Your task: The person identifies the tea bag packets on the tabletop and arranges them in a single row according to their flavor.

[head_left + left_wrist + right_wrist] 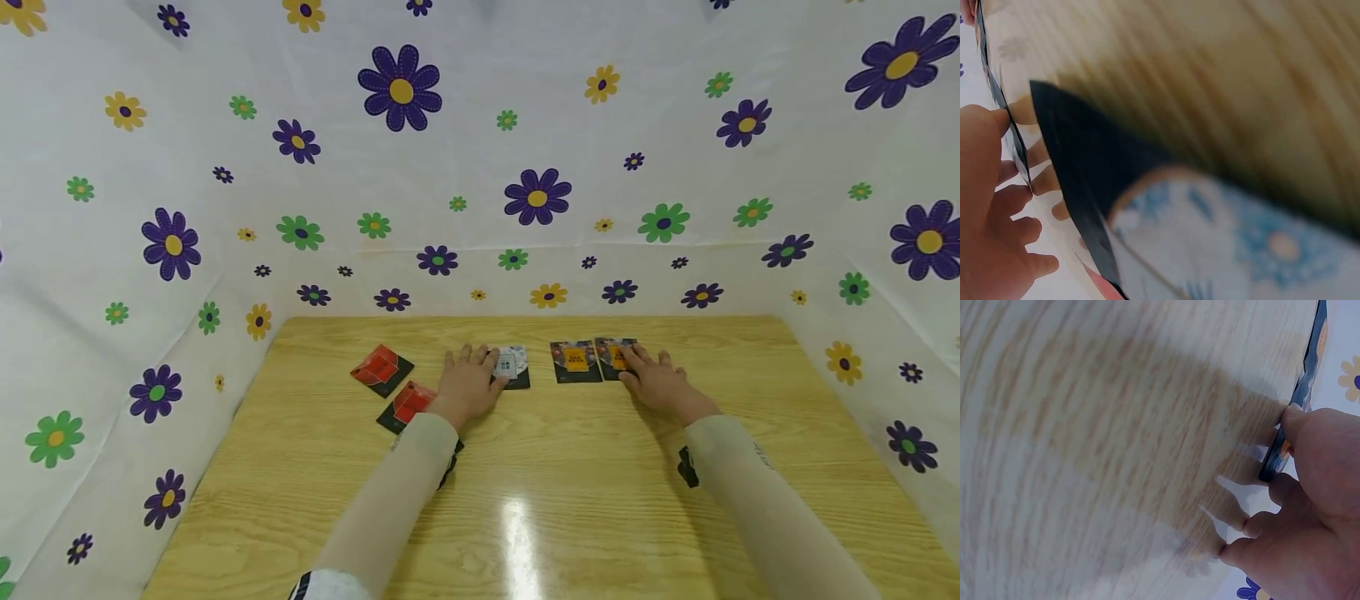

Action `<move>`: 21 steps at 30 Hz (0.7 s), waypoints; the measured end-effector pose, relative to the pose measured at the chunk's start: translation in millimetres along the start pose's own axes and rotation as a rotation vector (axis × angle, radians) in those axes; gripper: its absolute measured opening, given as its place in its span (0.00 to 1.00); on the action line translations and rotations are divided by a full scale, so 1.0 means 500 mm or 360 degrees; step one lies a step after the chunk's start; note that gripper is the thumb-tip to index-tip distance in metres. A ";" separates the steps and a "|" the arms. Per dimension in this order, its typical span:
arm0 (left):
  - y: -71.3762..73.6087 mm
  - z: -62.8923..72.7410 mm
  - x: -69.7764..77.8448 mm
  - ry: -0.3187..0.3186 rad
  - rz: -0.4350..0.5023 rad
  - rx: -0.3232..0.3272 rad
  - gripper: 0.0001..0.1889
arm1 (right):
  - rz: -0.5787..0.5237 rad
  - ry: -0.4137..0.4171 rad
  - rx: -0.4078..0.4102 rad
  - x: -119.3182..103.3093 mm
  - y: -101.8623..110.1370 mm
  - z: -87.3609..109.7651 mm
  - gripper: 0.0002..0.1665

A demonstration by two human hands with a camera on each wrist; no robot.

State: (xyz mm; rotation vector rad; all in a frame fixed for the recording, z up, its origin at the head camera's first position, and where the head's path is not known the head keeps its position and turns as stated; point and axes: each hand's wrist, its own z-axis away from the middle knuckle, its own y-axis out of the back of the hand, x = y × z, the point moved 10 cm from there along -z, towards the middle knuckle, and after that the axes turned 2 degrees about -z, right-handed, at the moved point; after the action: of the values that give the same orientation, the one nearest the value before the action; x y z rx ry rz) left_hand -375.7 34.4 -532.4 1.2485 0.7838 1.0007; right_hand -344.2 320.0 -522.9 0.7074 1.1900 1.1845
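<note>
My left hand (471, 385) lies spread at the left end of a black-and-white flat packet (513, 367), its thumb touching the packet's near edge. My right hand (663, 387) touches the right side of a black-and-orange packet (612, 354), thumb at the near edge and index finger on top. A matching orange packet (576, 362) lies just left of it. In the right wrist view, the right thumb (1297, 422) meets the packet's dark edge (1285, 440). Close to the left wrist camera is a packet with blue flowers (1222, 240), mostly hidden under the arm in the head view.
Two red-and-black packets, an upper one (381, 369) and a lower one (408, 406), lie tilted left of the left hand. The wooden table (577, 500) ends at a flowered white cloth (465, 150) behind and at both sides.
</note>
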 end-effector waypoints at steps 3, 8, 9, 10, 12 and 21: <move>-0.001 0.002 0.004 0.0002 -0.0013 0.0005 0.35 | -0.0007 0.0006 0.0007 -0.004 -0.002 0.000 0.38; -0.006 0.004 0.016 -0.0001 -0.0020 0.0007 0.35 | -0.0014 0.0012 0.0015 -0.005 -0.004 0.000 0.38; -0.007 0.003 0.018 0.0002 -0.0020 0.0005 0.35 | -0.0015 0.0015 0.0015 -0.005 -0.005 0.000 0.38; -0.007 0.003 0.020 0.0005 -0.0015 0.0004 0.35 | -0.0015 0.0017 0.0014 -0.004 -0.005 -0.001 0.38; -0.008 0.003 0.024 0.0006 0.0001 0.0005 0.35 | -0.0012 0.0018 0.0014 -0.003 -0.006 -0.001 0.38; -0.008 -0.002 0.036 0.0021 0.0051 -0.0026 0.36 | -0.0037 0.0019 0.0009 -0.006 -0.002 0.001 0.38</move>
State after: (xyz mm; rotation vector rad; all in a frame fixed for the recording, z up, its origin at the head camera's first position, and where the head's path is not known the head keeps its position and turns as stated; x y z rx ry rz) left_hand -368.9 51.2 -535.7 1.2448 0.7665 1.0406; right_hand -343.1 316.9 -522.7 0.6901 1.2090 1.1680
